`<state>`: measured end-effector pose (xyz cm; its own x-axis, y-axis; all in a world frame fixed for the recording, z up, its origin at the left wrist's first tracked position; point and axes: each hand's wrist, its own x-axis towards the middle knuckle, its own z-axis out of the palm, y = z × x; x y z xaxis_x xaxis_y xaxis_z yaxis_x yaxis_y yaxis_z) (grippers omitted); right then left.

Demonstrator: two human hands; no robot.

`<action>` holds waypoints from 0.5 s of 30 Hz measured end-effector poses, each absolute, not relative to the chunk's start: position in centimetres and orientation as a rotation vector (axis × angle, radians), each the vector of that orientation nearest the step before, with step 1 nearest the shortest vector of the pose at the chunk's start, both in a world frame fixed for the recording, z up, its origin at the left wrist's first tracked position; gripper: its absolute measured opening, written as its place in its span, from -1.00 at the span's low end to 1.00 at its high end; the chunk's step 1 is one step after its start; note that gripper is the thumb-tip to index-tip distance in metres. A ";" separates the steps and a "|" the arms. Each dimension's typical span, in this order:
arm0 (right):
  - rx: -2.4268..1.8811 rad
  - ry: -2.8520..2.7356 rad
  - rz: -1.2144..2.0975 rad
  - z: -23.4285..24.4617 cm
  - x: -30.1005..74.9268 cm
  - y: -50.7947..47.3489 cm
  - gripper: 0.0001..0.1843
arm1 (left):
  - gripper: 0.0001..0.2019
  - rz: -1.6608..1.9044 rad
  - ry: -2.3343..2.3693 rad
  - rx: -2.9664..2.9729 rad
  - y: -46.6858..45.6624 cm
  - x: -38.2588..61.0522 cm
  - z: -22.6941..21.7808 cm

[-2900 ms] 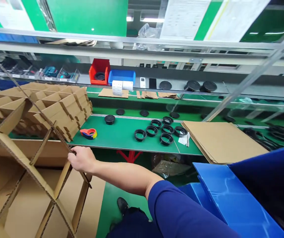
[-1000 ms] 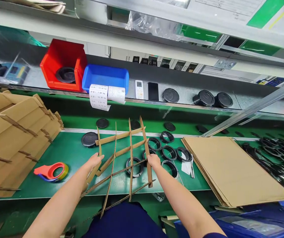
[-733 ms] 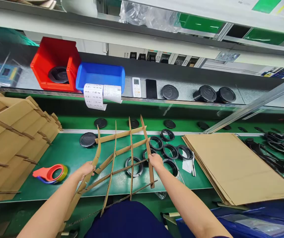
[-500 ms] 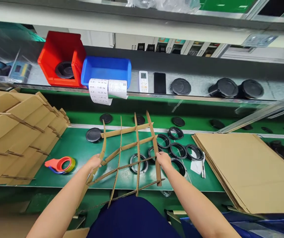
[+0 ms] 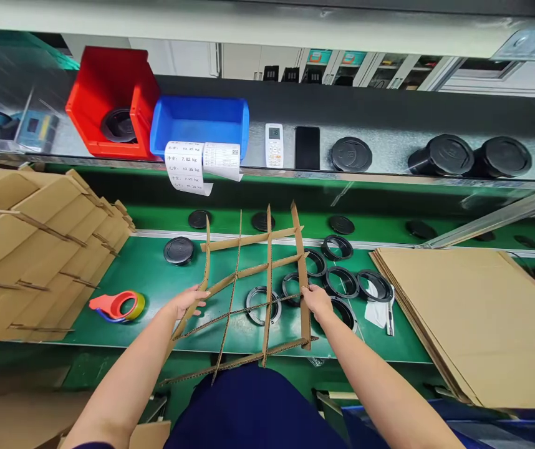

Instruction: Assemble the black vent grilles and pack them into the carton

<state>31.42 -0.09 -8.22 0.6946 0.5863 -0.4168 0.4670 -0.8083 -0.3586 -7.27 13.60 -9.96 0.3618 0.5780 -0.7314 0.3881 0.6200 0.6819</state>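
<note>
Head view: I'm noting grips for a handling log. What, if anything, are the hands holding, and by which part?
The cardboard grid: the left hand grips its left outer strip, the right hand its right outer strip, both partway along.

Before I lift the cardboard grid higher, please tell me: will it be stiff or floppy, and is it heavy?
The cardboard grid will probably flex, since its left strip looks curved at the left hand. It is likely light for its size: thin strips, wide open cells. Its crossings may shift, as they appear merely slotted together.
</note>
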 end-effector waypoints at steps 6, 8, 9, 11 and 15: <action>-2.688 -0.831 0.784 -7.8 31.6 -0.5 -0.60 | -0.51 0.239 1.281 0.908 13.2 -6.8 -9.7; -2.686 -0.835 0.786 -7.7 31.5 -0.6 -0.60 | -0.50 0.260 1.314 0.914 13.1 -6.5 -9.7; -2.685 -0.839 0.787 -7.7 31.5 -0.6 -0.59 | -0.50 0.270 1.326 0.920 13.1 -6.3 -9.8; -2.684 -0.847 0.792 -7.7 31.5 -0.6 -0.59 | -0.48 0.291 1.343 0.937 12.9 -6.0 -9.9; -2.686 -0.859 0.802 -7.8 31.6 -0.6 -0.57 | -0.42 0.306 1.354 0.979 12.8 -5.4 -10.4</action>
<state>31.59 -0.56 -7.83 0.6823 0.5878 -0.4347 0.4741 -0.8084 -0.3490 -5.35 12.80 -10.44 0.2467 0.6966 -0.6737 0.3394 0.5890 0.7334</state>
